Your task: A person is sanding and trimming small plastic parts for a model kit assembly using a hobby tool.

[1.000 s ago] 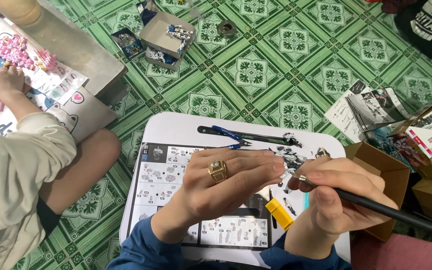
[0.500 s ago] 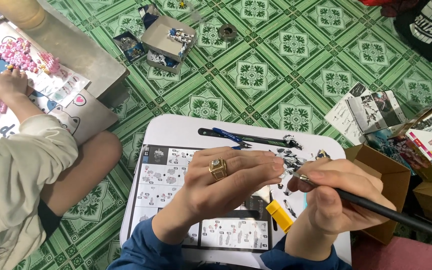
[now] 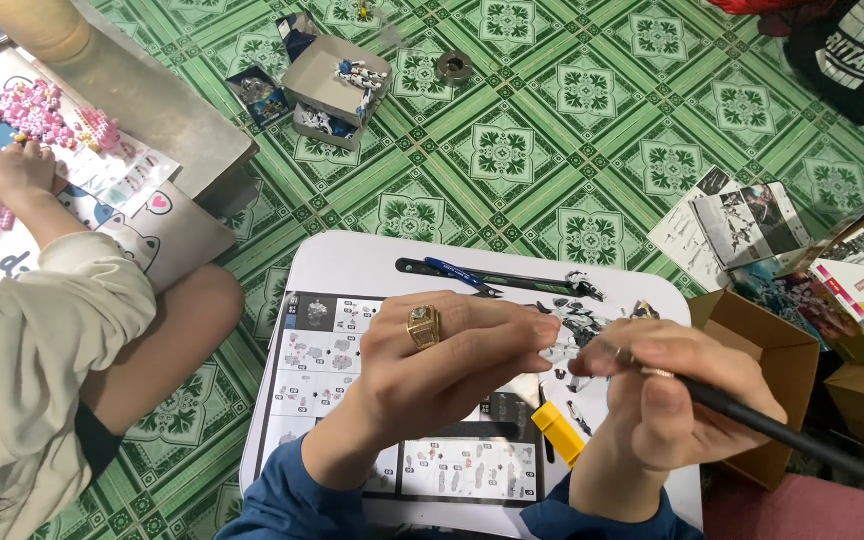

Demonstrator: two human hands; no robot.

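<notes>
A: What are the hands doing?

B: The left hand (image 3: 452, 360) pinches a small white-and-black model part (image 3: 574, 335) at its fingertips. The right hand (image 3: 677, 405) has its grip closed on a thin black tool (image 3: 752, 425), tip touching that part.

A: Where is this?

B: Above a white counter (image 3: 352, 265) carrying an instruction sheet (image 3: 322, 350), on a green patterned floor (image 3: 552, 150).

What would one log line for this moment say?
left hand: pinching small white model part | right hand: holding black tool | beneath: instruction sheet, white board
</notes>
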